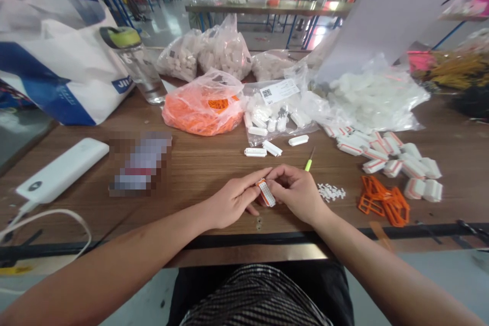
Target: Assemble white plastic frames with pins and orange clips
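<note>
My left hand point(234, 199) and my right hand point(297, 189) meet just above the wooden table point(198, 163) near its front edge. Both pinch a small white plastic connector with an orange clip point(265, 192) held between them. A thin yellow-green tool point(309, 162) lies on the table just beyond my right hand. A little heap of tiny white pieces point(331, 192) sits to the right of that hand. Loose white connectors point(263, 150) lie a short way beyond my fingers.
Orange clips point(384, 204) and finished white-and-orange connectors point(393, 160) lie at the right. Bags of orange parts point(202, 104) and white parts point(367, 94) sit further back, with a bottle point(139, 63), a white bag point(61, 61) and a white power bank point(63, 168) at the left.
</note>
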`<move>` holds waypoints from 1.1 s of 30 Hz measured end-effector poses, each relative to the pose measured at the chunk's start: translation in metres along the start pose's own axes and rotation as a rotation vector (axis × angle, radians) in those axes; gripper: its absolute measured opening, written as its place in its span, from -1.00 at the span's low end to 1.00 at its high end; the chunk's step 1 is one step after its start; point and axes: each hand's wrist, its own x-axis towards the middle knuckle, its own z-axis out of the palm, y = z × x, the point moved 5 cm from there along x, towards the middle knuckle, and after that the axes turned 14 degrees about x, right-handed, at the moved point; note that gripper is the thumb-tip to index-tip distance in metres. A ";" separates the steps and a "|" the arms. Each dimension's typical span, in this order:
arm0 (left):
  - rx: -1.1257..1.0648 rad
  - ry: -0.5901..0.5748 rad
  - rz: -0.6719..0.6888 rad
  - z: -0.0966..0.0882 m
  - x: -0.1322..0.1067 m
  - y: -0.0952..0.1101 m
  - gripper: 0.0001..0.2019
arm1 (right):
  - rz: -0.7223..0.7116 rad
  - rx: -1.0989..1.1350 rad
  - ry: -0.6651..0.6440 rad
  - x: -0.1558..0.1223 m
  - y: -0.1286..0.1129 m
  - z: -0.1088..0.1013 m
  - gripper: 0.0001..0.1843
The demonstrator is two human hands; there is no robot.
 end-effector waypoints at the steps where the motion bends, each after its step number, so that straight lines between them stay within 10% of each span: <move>1: 0.001 0.006 0.006 0.000 0.000 0.000 -0.50 | 0.002 0.005 0.004 0.000 0.000 -0.001 -0.84; 33: 0.308 0.151 0.081 -0.018 0.002 0.014 -0.69 | -0.753 -0.750 -0.053 -0.023 -0.023 0.016 -0.43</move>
